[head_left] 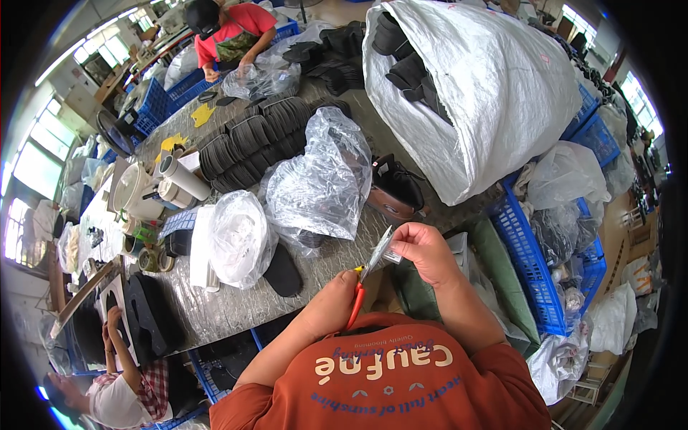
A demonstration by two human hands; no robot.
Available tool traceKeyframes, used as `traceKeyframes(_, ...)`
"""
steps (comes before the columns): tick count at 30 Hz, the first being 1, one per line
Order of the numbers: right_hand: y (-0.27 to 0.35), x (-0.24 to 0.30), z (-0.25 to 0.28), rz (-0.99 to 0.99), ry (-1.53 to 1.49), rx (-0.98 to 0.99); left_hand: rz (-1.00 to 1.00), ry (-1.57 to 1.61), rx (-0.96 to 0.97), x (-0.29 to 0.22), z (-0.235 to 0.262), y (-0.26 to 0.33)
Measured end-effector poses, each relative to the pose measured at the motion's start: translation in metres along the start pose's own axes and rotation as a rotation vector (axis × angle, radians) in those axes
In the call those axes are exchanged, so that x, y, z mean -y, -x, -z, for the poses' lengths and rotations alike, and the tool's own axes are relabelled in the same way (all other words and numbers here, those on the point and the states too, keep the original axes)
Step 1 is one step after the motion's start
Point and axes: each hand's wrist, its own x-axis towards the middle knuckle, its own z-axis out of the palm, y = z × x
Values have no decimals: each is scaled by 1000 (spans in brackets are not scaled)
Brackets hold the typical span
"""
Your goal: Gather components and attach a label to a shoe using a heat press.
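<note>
My left hand is closed around a pair of scissors with red handles, their blades pointing away from me. My right hand pinches a small, thin whitish piece against the blades; its exact kind is too small to make out. Both hands are in front of my chest, just off the near edge of the table. Just beyond them on the table is a brown shoe or boot with a dark opening. Left of the shoe lies a clear plastic bag.
A large white woven sack of black pieces leans at the back right. Stacked black insole-like pieces cover the table's middle. A blue crate stands to my right. Two co-workers work at the far left and near left.
</note>
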Motion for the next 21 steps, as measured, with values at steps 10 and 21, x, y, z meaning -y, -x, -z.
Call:
traceKeyframes(10, -1, -2, 0, 7, 6, -1, -9, 2, -22, 4, -2, 0)
traceKeyframes(21, -3, -2, 1, 8, 5, -3, 33, -6, 42, 1, 1, -1)
